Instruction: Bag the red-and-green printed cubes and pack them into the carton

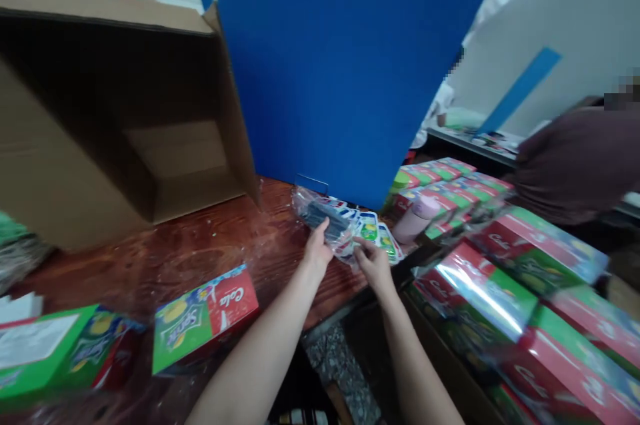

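Note:
A flat dark item (319,213) in a clear plastic bag lies in my left hand (319,252), its thumb on top and its fingers closed beneath. At the bag's near right end, the fingertips of my right hand (373,264) are pinched together against the clear plastic (345,244). Several white-edged, colourful printed cards or labels (369,228) lie spread on the table behind and beside the bag. Some of them are covered by the bag and my right hand. The print on the dark item is too blurred to read.
A large open cardboard box (190,198) lies on its side at left. A blue panel (325,78) rises behind the reddish wooden table (215,238). Cola-and-Sprite printed boxes (205,318) stand at front left. More wrapped boxes (480,292) are stacked right, near a pink bottle (416,220). A person (580,158) sits beyond.

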`<control>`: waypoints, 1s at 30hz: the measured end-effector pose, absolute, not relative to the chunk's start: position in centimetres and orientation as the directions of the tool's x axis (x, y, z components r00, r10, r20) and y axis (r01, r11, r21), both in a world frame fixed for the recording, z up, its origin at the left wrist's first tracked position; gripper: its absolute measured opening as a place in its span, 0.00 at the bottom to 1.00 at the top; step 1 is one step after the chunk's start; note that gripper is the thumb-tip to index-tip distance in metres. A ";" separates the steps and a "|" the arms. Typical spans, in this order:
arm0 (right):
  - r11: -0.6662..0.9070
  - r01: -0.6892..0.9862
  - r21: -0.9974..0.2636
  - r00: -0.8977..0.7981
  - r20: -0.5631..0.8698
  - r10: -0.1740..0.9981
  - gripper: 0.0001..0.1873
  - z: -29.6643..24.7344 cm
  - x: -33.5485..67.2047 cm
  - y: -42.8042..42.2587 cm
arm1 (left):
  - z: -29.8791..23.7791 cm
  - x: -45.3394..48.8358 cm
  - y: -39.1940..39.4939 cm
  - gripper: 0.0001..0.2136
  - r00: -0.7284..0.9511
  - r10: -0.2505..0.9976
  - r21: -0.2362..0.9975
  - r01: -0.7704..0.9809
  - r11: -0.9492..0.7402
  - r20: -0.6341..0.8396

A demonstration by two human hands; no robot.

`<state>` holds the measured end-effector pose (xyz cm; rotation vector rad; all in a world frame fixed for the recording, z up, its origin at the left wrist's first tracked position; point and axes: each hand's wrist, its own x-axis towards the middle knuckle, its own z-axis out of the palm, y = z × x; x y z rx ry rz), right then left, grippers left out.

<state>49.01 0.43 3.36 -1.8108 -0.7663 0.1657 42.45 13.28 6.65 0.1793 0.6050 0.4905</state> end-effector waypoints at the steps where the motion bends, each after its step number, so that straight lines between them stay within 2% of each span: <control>1: -0.183 0.428 -0.885 0.780 0.260 0.569 0.19 3.6 49.0 0.7 | 6.7 42.5 13.2 0.05 0.713 0.492 0.320 -0.376 0.870 -0.499; 6: -0.174 0.440 -0.881 0.786 0.284 0.549 0.10 3.7 49.9 2.9 | 7.1 42.7 12.7 0.05 0.727 0.475 0.401 -0.293 0.868 -0.496; 8: -0.144 0.407 -0.902 0.785 0.266 0.559 0.10 3.5 50.6 3.5 | 7.1 42.5 12.6 0.07 0.724 0.475 0.432 -0.267 0.861 -0.500; 13: -0.076 0.303 -0.950 0.768 0.197 0.609 0.14 4.1 52.2 3.6 | 6.8 41.5 12.9 0.10 0.732 0.452 0.483 -0.191 0.854 -0.510; 16: -0.071 0.185 -0.980 0.705 0.083 0.704 0.17 5.1 52.5 3.3 | 6.5 41.1 12.9 0.08 0.744 0.440 0.503 -0.162 0.849 -0.504; 22: -0.116 -0.026 -0.993 0.545 -0.111 0.831 0.29 7.1 52.4 3.0 | 5.9 40.6 12.8 0.09 0.719 0.531 0.590 -0.207 0.780 -0.449; 25: -0.103 -0.017 -0.995 0.498 -0.098 0.862 0.28 7.5 51.6 3.5 | 5.9 40.6 12.5 0.10 0.727 0.558 0.619 -0.235 0.749 -0.400; 30: -0.128 0.131 -0.983 0.494 -0.048 0.868 0.30 7.8 51.4 4.8 | 6.4 41.0 12.2 0.16 0.756 0.573 0.641 -0.277 0.716 -0.314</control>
